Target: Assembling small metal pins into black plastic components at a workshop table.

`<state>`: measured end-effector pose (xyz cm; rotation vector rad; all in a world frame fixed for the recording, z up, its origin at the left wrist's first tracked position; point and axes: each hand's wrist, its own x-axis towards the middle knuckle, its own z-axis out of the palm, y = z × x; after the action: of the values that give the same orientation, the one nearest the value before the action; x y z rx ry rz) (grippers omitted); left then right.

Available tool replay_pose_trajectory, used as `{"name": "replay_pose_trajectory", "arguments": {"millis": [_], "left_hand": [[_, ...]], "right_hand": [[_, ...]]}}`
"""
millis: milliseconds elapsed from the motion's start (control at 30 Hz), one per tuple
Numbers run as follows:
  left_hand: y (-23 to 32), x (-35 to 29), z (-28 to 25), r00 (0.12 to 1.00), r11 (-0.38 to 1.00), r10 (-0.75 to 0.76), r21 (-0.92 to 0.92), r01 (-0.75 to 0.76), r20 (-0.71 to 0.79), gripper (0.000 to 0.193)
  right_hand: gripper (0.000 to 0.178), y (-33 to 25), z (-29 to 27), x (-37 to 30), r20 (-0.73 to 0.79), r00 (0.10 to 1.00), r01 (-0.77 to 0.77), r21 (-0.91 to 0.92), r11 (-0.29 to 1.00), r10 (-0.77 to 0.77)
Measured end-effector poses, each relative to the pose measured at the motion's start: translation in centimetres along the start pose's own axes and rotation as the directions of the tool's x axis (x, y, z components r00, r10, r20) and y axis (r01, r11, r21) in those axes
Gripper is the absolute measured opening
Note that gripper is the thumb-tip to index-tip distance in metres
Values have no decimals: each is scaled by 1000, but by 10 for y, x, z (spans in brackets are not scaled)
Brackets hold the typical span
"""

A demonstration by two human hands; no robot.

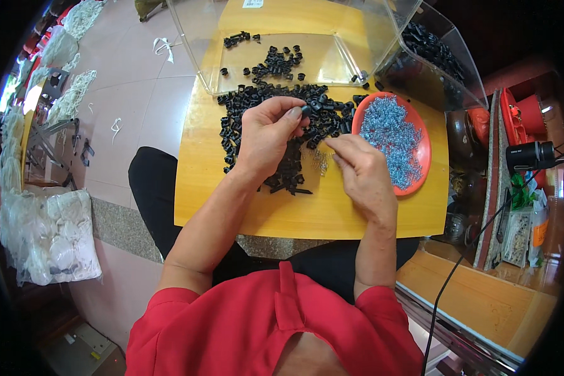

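My left hand (266,135) is closed, pinching a small black plastic part (306,109) between thumb and fingertips, above a heap of black plastic parts (238,103). To its right, my right hand (365,169) has its thumb and forefinger pressed together beside a scatter of tiny silvery metal pieces (320,161). Whatever those fingertips hold is too small to make out. More thin, dark, longer parts (288,178) lie on the table between my forearms. At the right, a red oval plate (425,153) bears many small bluish-silver metal pieces that look like springs.
A clear plastic box (282,25) stands at the yellow table's (200,182) far side, with black parts around its base. Another clear bin (464,72) at the far right holds dark parts. A black cable (457,263) hangs right of the table; a plastic-wrapped bundle (56,238) lies left.
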<state>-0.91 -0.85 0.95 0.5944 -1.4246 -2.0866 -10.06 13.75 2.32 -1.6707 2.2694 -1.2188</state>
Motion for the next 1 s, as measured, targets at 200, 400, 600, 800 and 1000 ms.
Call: {"name": "replay_pose_trajectory", "arguments": {"millis": [200,400,600,800,1000], "left_hand": [[-4,4,-6,1000,996,-18,-89,17,-9,15],[-3,6,-6,999,990,-49,-133,46,-17,16],[-3,6,-6,999,986,-42,-163,39,-14,21],[-3,6,-4,998,974,-70,-217,69,3,24],[-2,5,-5,992,956,-120,-265,127,41,19]], "right_hand": [[16,2,-35,-10,94,988,-118,-82,990,126],[14,-1,-34,-16,145,981,-107,-164,981,131],[13,-11,11,-5,94,995,56,-235,970,-35],[13,-12,29,2,126,990,95,-312,945,-58],[13,-13,32,2,93,992,110,-304,946,-86]]}}
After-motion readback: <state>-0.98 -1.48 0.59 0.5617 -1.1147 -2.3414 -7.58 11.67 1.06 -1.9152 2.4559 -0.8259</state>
